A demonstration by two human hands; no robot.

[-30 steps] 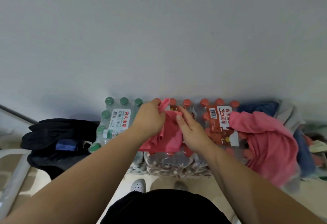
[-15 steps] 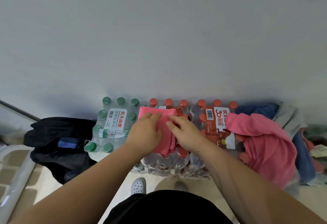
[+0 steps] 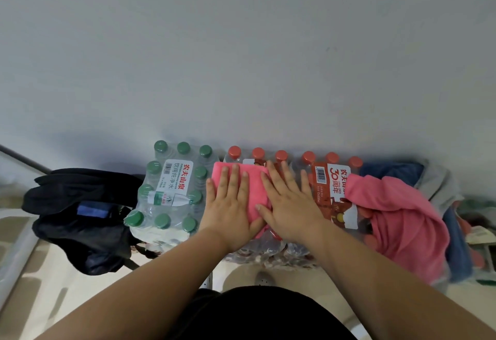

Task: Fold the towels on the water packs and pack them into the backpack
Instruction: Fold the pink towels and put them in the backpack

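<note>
A folded pink towel (image 3: 255, 186) lies flat on the middle red-capped water pack (image 3: 257, 153). My left hand (image 3: 230, 205) presses flat on its left half, fingers spread. My right hand (image 3: 288, 202) lies flat on its right edge, fingers apart, partly over the pack. A loose pink towel (image 3: 402, 218) drapes over the right red-capped pack (image 3: 331, 178). Blue towel (image 3: 394, 171) and grey cloth (image 3: 442, 186) lie behind it. The black backpack (image 3: 77, 213) sits open at the left, beside the green-capped pack (image 3: 171, 186).
A plain grey wall stands right behind the packs. A pale rail (image 3: 16, 245) runs along the far left. Light floor shows below, with my shoes (image 3: 264, 278) near the packs. Small clutter (image 3: 480, 235) sits at the far right.
The pink towel went from bunched in my fingers to folded flat on the pack. Both hands opened and now press down on it.
</note>
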